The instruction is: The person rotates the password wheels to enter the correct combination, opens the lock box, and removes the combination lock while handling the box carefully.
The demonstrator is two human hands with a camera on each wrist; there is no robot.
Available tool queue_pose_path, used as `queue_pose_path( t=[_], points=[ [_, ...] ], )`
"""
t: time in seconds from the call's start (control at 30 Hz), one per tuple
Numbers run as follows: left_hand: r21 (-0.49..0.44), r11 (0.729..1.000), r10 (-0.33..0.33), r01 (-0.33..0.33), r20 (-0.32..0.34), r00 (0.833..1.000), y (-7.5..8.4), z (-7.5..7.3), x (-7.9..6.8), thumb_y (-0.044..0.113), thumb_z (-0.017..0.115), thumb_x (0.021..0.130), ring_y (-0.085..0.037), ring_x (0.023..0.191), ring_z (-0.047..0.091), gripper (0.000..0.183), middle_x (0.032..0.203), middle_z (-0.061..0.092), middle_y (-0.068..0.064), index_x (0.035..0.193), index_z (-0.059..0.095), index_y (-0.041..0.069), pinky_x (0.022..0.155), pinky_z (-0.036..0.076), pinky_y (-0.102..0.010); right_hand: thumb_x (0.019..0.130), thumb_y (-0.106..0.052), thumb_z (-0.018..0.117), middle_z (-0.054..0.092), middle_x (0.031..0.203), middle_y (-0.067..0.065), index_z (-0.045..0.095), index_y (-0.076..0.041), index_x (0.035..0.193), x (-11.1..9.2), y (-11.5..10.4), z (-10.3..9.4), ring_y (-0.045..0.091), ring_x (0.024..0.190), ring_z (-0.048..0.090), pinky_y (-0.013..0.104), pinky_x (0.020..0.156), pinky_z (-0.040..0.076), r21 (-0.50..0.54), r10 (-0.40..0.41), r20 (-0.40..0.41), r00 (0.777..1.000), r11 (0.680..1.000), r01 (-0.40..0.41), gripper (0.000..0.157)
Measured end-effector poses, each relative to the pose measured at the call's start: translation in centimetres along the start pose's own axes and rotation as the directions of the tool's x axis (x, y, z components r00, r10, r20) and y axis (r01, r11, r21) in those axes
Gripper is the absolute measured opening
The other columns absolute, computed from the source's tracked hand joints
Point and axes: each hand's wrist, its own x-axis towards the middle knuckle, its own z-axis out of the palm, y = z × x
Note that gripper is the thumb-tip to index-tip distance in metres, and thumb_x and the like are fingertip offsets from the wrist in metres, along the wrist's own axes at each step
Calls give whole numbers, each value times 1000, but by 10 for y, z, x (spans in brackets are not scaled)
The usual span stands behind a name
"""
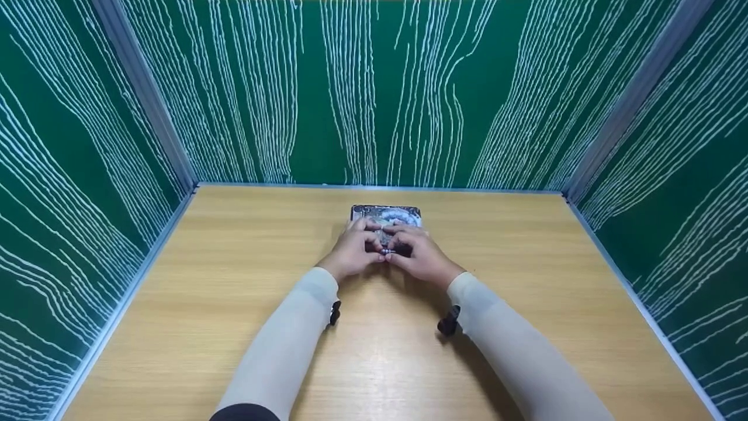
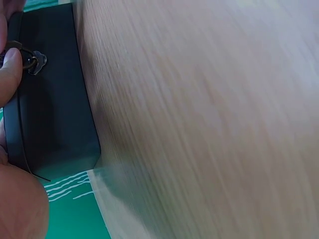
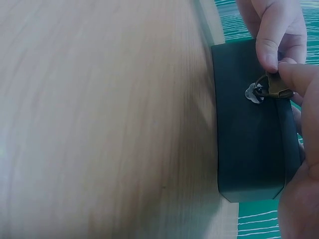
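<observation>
A small dark box (image 3: pixel 249 144) with a patterned lid (image 1: pixel 403 215) stands upright on the table. On its front, a brass latch (image 3: pixel 277 85) hangs by a ring over a pale metal plate (image 3: pixel 252 93). My left hand (image 1: pixel 353 248) is at the left of the latch, pinching it, its thumb tip at the latch's edge. From the right, my right hand (image 1: pixel 419 254) pinches the same latch, with the two thumbs close together. Other fingers of both hands reach over the lid. In the left wrist view, the latch is partly hidden behind the thumb.
The wooden table (image 1: pixel 374 351) reaches to a green back wall (image 1: pixel 315 134) with white wavy lines, and similar walls stand at both sides. Each sleeve carries a black wrist device, like the one (image 1: pixel 449 321) at the right wrist.
</observation>
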Motion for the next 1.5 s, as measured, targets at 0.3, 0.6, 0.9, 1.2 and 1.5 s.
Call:
queue_pose_path(
  t=[0.3,0.6,0.9,1.2,1.5],
  points=[
    [-5,999,37,-37,-6,999,-1,-1,-2,16,95,92,-41,166,39,17,158,61,-7,90,79,10,143,22,-58,104,-30,83,61,170,5,79,-20,119,0,0,0,40,167,45,71,141,21,-3,-26,-6,1000,1000,26,18],
    [-6,1000,9,-9,-1,1000,0,-2,-2,18,94,93,-45,174,27,17,161,60,-5,90,79,12,145,14,-62,104,-26,84,61,171,5,77,-18,119,-1,0,0,40,167,45,68,142,21,-2,-30,-11,999,1000,30,19],
    [-4,1000,-21,21,6,1000,2,-2,-2,19,94,93,-45,176,22,15,164,58,-3,90,79,15,145,10,-64,104,-24,83,59,172,4,76,-19,119,-1,0,0,42,168,43,69,142,18,4,-18,-6,1000,1000,18,18],
    [4,1000,0,0,5,1000,0,-1,-2,18,93,94,-42,174,27,15,162,59,-5,90,80,14,145,15,-62,105,-25,82,60,171,4,78,-20,114,0,0,1,39,168,44,71,141,19,7,-30,-7,1000,1000,30,11],
    [-9,1000,23,-23,-2,1000,0,-2,-3,18,94,94,-38,170,34,15,160,60,-6,90,81,11,145,17,-57,107,-26,81,60,171,5,77,-16,119,0,1,2,40,168,45,69,142,22,12,-36,-4,999,999,36,16]
  ],
)
